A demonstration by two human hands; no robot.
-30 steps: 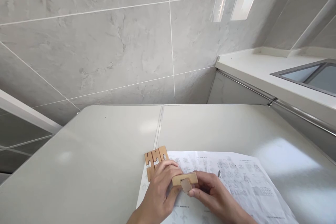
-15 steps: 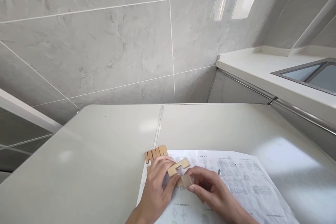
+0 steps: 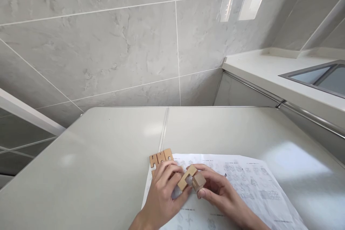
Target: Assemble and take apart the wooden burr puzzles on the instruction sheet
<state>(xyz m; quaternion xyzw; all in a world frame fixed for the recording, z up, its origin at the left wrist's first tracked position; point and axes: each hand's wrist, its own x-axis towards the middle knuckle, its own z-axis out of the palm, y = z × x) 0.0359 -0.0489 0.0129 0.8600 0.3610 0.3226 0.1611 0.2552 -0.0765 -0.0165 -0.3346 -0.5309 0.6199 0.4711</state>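
My left hand (image 3: 164,191) is closed on a pale notched wooden puzzle piece (image 3: 183,183), held tilted above the printed sheet. My right hand (image 3: 219,183) grips a second, browner wooden puzzle piece (image 3: 198,181) between thumb and fingers. Its square end faces me, right beside the notch of the pale piece. Whether the two pieces touch is hard to tell. Just beyond my left fingers lie several notched wooden puzzle pieces (image 3: 161,156) side by side, some with dark marks, partly covered by that hand.
Under both hands a creased paper sheet (image 3: 265,190) with printed diagrams lies on the pale glossy table (image 3: 107,165). A seam runs across the tabletop. Grey tiled wall (image 3: 121,50) rises behind, and a white counter (image 3: 250,65) with a metal-framed sink stands to the right.
The pale piece has turned steeper and shifted slightly right and down. My right hand has rotated the browner piece and brought it up close to the notch.
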